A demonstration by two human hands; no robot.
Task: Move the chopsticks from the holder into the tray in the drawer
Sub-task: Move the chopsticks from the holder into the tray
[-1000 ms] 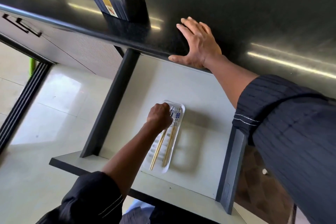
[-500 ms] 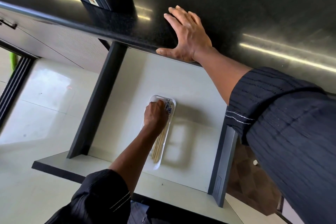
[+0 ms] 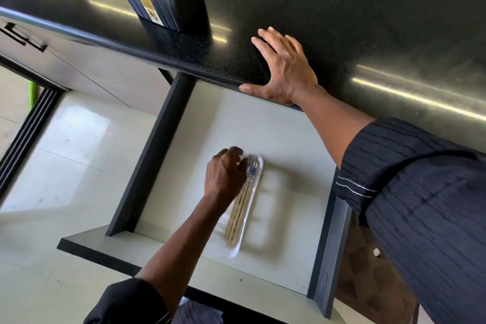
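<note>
As right hand (image 3: 284, 71) presses countertop (image 3: 368, 21), left hand (image 3: 226, 173) curls over chopsticks (image 3: 238, 216)

The black countertop (image 3: 342, 21) carries the dark holder (image 3: 163, 0), which stands upright near its front edge. The right hand (image 3: 285, 71) lies flat on it, further to the right. Below, the pale floor of the open drawer (image 3: 289, 144) carries one clear tray (image 3: 234, 252).
</note>
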